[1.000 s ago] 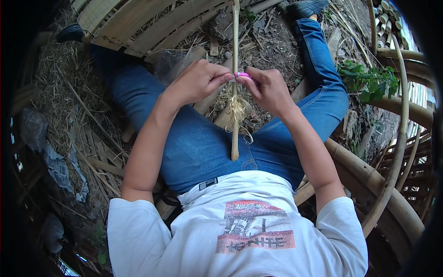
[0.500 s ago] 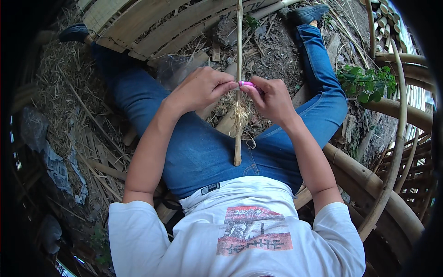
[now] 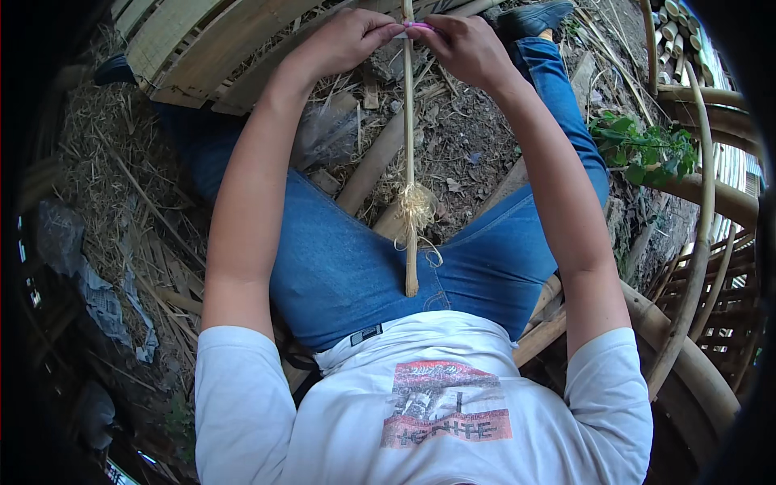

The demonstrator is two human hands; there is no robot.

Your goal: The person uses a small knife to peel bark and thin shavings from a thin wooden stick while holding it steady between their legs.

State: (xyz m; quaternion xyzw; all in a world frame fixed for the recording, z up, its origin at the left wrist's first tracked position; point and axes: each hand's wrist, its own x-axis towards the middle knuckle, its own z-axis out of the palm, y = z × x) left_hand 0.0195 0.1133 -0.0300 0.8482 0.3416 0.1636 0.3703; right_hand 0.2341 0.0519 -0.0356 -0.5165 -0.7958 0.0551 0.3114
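Shavings (image 3: 416, 208) frizz from a slender wooden stick (image 3: 409, 129) as our right hand (image 3: 469, 48) grips a pink tool (image 3: 418, 25), left hand (image 3: 346, 39) pinching its tip, both farther up than before.

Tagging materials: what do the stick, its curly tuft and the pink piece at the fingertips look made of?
Stick: likely bamboo or wood, matte, from its straw colour and uneven shaft.
Curly tuft: probably shavings of similar fibre, dry-looking, thin and pale.
Pink piece: perhaps smooth plastic, given its bright colour; right hand mostly hides it.
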